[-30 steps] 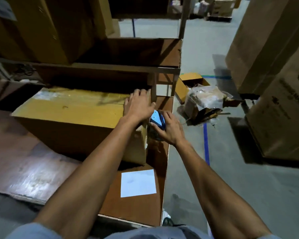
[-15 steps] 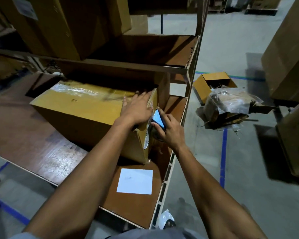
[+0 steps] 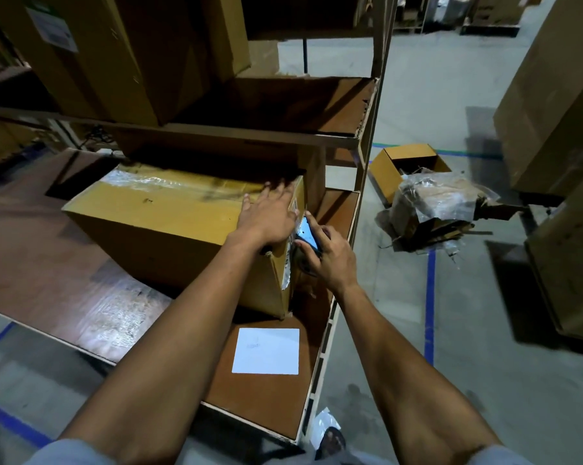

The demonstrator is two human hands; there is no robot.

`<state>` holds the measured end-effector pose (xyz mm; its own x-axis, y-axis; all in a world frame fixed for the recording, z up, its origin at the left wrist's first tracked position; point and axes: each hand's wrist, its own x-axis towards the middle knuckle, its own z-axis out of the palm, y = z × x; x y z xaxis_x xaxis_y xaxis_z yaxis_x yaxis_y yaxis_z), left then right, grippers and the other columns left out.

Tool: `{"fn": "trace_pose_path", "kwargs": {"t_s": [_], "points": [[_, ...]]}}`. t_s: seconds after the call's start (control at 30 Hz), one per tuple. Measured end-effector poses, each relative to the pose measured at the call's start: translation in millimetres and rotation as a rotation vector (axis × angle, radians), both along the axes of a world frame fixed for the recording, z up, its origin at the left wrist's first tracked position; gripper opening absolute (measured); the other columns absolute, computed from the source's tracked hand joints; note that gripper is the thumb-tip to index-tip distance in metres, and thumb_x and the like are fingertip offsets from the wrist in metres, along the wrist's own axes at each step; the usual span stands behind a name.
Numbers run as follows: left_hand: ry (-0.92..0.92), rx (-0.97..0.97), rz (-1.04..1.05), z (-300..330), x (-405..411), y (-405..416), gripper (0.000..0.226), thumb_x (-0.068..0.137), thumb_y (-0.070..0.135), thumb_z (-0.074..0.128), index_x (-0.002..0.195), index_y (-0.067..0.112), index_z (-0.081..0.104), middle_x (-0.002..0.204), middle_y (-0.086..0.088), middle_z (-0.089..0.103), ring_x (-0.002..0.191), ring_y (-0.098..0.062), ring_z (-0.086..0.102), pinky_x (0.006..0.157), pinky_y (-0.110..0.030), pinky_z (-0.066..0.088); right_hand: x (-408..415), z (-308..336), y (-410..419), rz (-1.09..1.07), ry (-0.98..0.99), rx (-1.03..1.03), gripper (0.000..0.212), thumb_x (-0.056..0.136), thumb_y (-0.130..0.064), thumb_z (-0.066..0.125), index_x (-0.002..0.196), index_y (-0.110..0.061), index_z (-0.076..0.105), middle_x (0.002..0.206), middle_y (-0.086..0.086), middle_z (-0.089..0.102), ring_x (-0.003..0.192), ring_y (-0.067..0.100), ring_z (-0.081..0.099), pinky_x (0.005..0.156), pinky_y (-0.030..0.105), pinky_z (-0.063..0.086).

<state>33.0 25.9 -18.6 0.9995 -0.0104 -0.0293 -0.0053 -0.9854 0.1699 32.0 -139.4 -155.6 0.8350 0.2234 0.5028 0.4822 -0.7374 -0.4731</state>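
Head view: tape dispenser (image 3: 306, 233) inside right grip (image 3: 332, 260)

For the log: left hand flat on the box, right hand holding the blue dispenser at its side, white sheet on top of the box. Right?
No. The head view shows the white sheet on the shelf board in front of the box, not on top. The left hand, right hand and blue dispenser are as stated.

We wear short, pale grey-blue sleeves.
Below the white sheet (image 3: 266, 351), left sleeve (image 3: 72, 453) and right sleeve (image 3: 505, 456) end above our elbows; forearms (image 3: 169, 347), left hand (image 3: 270, 219) and right hand (image 3: 330, 258) are bare.
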Motion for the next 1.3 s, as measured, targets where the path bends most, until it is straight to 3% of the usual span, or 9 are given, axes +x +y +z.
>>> {"fn": "trace_pose_path", "kwargs": {"t_s": [0.33,0.53,0.7,0.83,0.97,1.17,1.3], "points": [[0.000,0.019,0.000,1,-4,-4,0.070,0.111,0.046,0.037,0.170,0.032,0.003,0.178,0.005,0.001,0.164,-0.024,-0.001,0.129,-0.061,0.001,0,2,2,-0.028,0.025,-0.068,0.072,0.104,-0.067,0.043,0.167,-0.033,0.030,0.113,0.011,0.064,0.088,0.022,0.059,0.069,0.038,0.054],[0.009,0.007,0.011,3,-2,-4,0.073,0.109,0.048,0.042,0.170,0.034,0.004,0.178,0.007,0.001,0.165,-0.023,-0.001,0.129,-0.060,0.001,8,4,3,-0.019,0.010,-0.146,0.072,0.104,-0.068,0.044,0.165,-0.032,0.034,0.115,0.013,0.065,0.090,0.025,0.060,0.073,0.035,0.045],[0.013,0.009,0.032,3,-2,-7,0.074,0.109,0.045,0.043,0.170,0.036,0.001,0.178,0.007,0.000,0.165,-0.023,-0.001,0.130,-0.060,0.000,8,13,-1,0.011,0.115,-0.156,0.072,0.104,-0.070,0.043,0.167,-0.037,0.030,0.117,0.010,0.063,0.087,0.017,0.052,0.072,0.029,0.039],[0.012,0.009,0.036,1,-2,-7,0.075,0.109,0.045,0.044,0.170,0.036,0.002,0.178,0.008,0.002,0.164,-0.022,0.000,0.130,-0.059,0.000,6,7,-7,0.052,0.265,-0.057,0.080,0.097,-0.081,0.028,0.164,-0.039,0.035,0.118,0.004,0.064,0.088,0.014,0.057,0.062,0.025,0.043],[0.004,0.003,0.043,2,-1,-6,0.074,0.109,0.045,0.045,0.169,0.037,0.004,0.177,0.009,0.003,0.164,-0.021,0.001,0.130,-0.059,0.001,7,0,-7,0.083,0.193,-0.087,0.079,0.098,-0.080,0.029,0.161,-0.035,0.041,0.128,0.006,0.066,0.096,0.021,0.066,0.067,0.030,0.055],[0.003,-0.001,0.033,1,1,-4,0.074,0.109,0.048,0.046,0.168,0.039,0.003,0.177,0.008,0.006,0.164,-0.021,0.003,0.131,-0.059,0.003,12,-13,-17,0.093,0.022,-0.162,0.079,0.101,-0.079,0.028,0.163,-0.031,0.035,0.123,0.014,0.066,0.089,0.024,0.066,0.065,0.031,0.055],[-0.004,-0.009,0.044,0,1,-4,0.073,0.109,0.048,0.046,0.168,0.040,0.004,0.177,0.008,0.006,0.164,-0.021,0.003,0.131,-0.058,0.003,15,-13,-17,0.108,-0.066,-0.186,0.076,0.101,-0.069,0.047,0.164,-0.027,0.037,0.119,0.014,0.067,0.089,0.025,0.065,0.068,0.032,0.054]]}}
